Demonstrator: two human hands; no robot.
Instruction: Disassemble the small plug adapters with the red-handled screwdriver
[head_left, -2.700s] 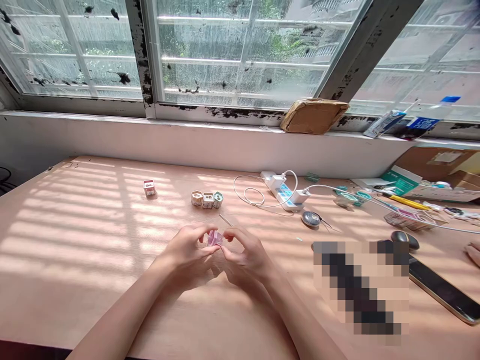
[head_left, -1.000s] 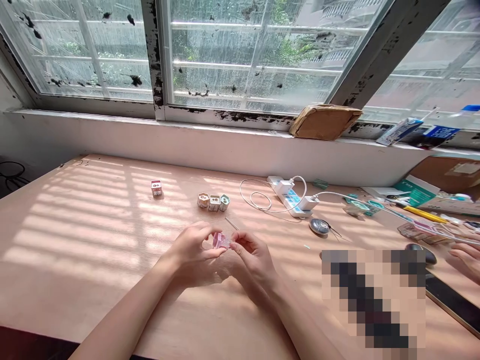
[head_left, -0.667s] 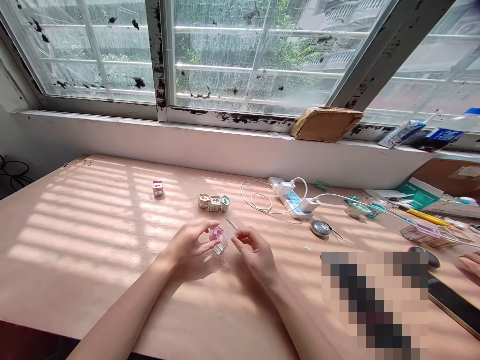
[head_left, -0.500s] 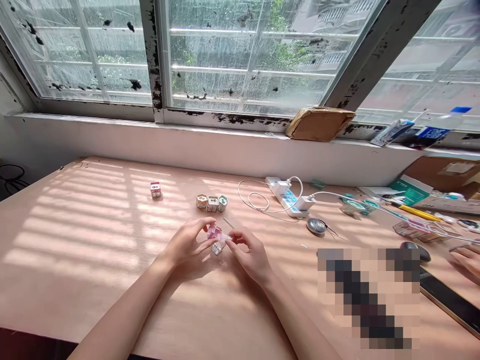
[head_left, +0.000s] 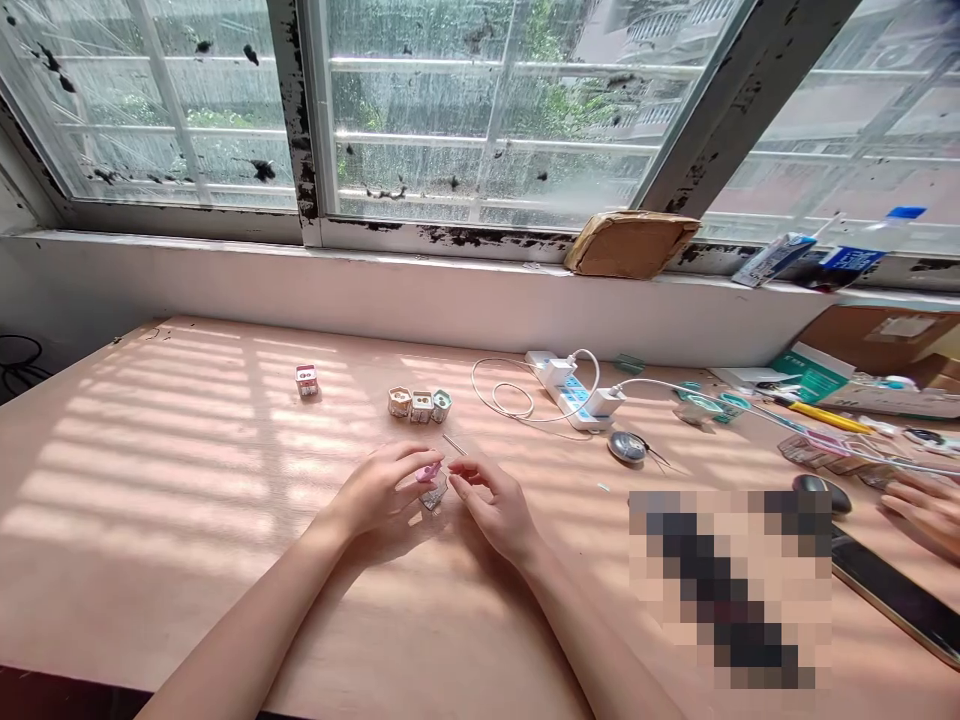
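Left hand [head_left: 377, 490] pinching a pink piece [head_left: 428, 473], clear piece [head_left: 433, 497] on its near side, right hand [head_left: 493, 505] close by, can't tell its grip

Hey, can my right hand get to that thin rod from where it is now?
Probably yes: the thin rod lies just beyond the fingers of the right hand, nothing visible blocks the way, and that hand appears to hold nothing.

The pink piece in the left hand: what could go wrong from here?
The pink piece, seemingly held only by the left hand, might slip out. It could also knock the clear piece just below it in the view. The right hand is close to the thin rod and might nudge it.
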